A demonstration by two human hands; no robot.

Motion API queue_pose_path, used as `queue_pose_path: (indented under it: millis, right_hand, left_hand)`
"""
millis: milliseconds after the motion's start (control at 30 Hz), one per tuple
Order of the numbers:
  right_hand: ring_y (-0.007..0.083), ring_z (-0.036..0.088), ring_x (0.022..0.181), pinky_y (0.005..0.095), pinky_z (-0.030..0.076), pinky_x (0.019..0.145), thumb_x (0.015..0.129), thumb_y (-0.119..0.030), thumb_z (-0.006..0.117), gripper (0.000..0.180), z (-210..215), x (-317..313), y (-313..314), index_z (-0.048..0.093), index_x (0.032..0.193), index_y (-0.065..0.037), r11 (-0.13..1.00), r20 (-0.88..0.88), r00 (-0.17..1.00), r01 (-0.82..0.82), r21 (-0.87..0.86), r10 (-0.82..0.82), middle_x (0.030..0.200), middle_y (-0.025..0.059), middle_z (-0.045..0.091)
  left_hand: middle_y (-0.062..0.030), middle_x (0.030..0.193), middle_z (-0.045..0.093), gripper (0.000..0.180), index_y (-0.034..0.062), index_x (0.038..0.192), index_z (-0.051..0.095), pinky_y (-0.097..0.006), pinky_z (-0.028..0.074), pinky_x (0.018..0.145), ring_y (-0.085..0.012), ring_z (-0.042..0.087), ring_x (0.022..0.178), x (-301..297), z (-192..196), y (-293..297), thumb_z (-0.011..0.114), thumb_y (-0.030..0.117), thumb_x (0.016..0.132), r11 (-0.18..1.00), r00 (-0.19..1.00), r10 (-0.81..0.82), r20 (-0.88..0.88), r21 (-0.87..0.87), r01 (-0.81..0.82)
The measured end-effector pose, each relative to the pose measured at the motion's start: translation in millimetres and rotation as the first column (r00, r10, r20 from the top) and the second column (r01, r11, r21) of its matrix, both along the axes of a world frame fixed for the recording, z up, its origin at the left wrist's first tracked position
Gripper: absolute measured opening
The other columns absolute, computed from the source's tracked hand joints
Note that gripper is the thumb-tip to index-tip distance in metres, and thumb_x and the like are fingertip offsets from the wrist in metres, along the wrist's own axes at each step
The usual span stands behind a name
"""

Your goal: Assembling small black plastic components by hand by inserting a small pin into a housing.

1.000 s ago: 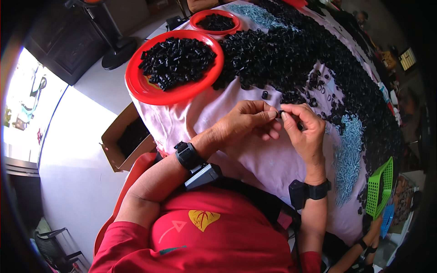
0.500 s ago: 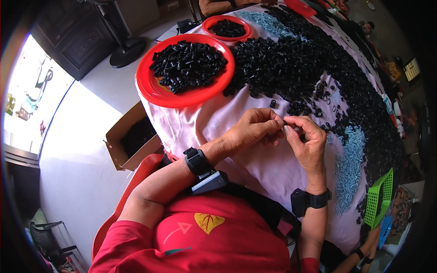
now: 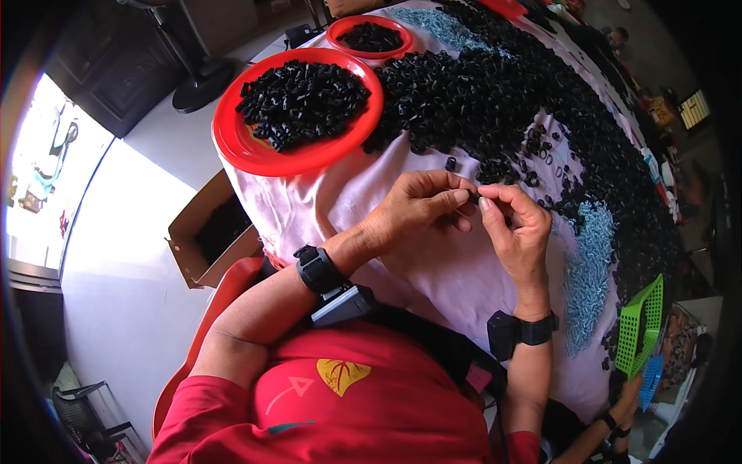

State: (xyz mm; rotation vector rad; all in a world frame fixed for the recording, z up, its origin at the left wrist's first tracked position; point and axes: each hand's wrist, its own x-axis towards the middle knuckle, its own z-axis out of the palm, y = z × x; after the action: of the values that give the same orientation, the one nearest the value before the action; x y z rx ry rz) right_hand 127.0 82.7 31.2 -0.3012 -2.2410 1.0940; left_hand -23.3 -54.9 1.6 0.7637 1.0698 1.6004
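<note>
Above the pink cloth, my left hand (image 3: 423, 203) and my right hand (image 3: 519, 230) meet fingertip to fingertip. Both are closed in a pinch around a small black plastic piece (image 3: 474, 199), mostly covered by the fingers. A thin light-coloured sliver shows under my left fingertips; its kind is too small to make out. Just beyond my left hand lies a single black piece (image 3: 451, 164). A wide heap of similar black pieces (image 3: 456, 97) spreads over the table behind both hands. Right of my right hand is a pile of small light-blue parts (image 3: 589, 282).
A large red plate (image 3: 267, 161) and a smaller red plate (image 3: 332, 39) hold black pieces at the far left. A cardboard box (image 3: 182, 255) stands beside the table. At the right are a green basket (image 3: 638, 325) and another person's forearm (image 3: 599, 441).
The whole view has shifted slightly, so the table contents sit a little further up and left. My fingertips have drawn closer together around the small black piece.
</note>
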Motion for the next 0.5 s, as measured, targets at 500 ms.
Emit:
queue_pose_path:
  millis: [500]
  right_hand:
    - [0.0130, 0.064, 0.067, 0.0258, 0.051, 0.061, 0.084, 0.003, 0.072, 0.014, 6, -1, -4, 0.073, 0.097, -0.002, 0.978, 0.010, 1.000, 0.006, 0.211, -0.008, 0.083, 0.0064, 0.071]
  left_hand:
    - [-0.0049, 0.094, 0.071, 0.021, 0.0012, 0.115, 0.062, -0.026, 0.058, 0.073, -0.0125, 0.072, 0.085, 2, -4, 1, 0.065, 0.016, 0.100, 1.000, 0.997, 0.028, -0.076, 0.012, -0.027]
